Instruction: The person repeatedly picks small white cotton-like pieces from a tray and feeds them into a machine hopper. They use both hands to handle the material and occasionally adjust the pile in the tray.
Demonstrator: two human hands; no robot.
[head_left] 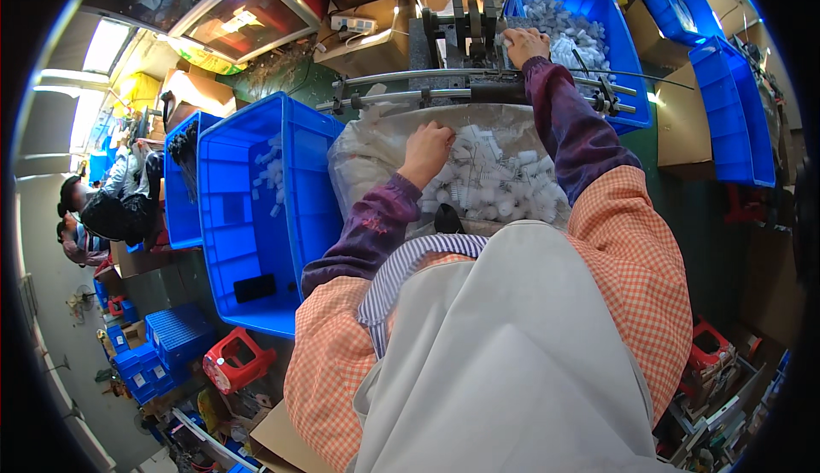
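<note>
My left hand (pixel 425 154) is over a clear plastic bag (pixel 363 144) full of small white ribbed plastic pieces (pixel 491 178). Its fingers are bent together at the edge of the heap, and whatever they pinch is too small to make out. Farther off, my right hand (pixel 525 47) reaches to the right side of a dark bench machine (pixel 465 37). Those fingers are curled in close to the machine, hiding what they grip. Two horizontal metal rods (pixel 427 94) run across the machine's near side, between it and the bag.
A blue bin (pixel 628 89) of similar white pieces stands beyond my right hand. At left, a large blue bin (pixel 248 259) holds some white pieces and a black flat object (pixel 254 288). Red stools (pixel 237 360), cardboard boxes (pixel 371 42) and another person (pixel 111 204) are around.
</note>
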